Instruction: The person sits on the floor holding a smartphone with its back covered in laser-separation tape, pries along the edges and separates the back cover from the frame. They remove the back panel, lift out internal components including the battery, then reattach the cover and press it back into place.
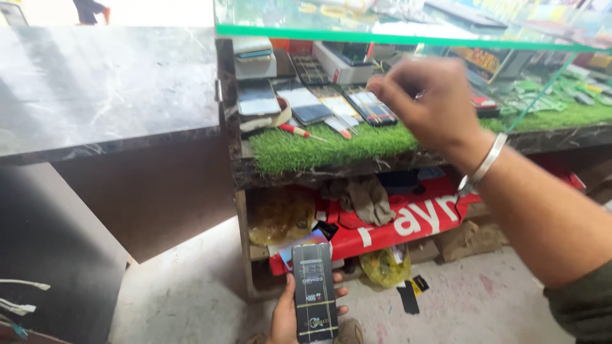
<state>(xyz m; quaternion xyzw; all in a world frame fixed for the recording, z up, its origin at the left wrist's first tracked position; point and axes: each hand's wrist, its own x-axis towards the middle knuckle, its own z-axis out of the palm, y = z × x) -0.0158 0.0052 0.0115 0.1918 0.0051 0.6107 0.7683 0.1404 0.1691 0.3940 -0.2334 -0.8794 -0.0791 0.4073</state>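
The flat black packet [314,292], long and narrow with gold lines and small print on its face, stands upright in the left hand [285,313] at the bottom of the view, low over the pale floor [191,286]. The grip of that hand is wrapped around the packet's lower half from behind, fingertips showing on its right edge.

The right hand [426,102] is raised higher up, reaching in under the green-edged glass top [382,37] of the counter [299,173]. Its fingers are drawn together at the tips, close to a pinch; motion blur hides whether anything sits between them, so I cannot tell what the grip has. A silver bangle [486,162] rings the wrist, and a dark green sleeve [583,304] covers the forearm's end.

Just below and left of those fingertips, on a strip of green artificial grass [306,148], lie several phones and flat packets [299,102] side by side, with a red-handled screwdriver [299,132] near the front edge. Beneath, an open shelf holds a grey rag [366,197], a red banner with white letters [414,220] and yellow plastic bags [382,266]. A dark marble slab [102,83] spreads to the left.
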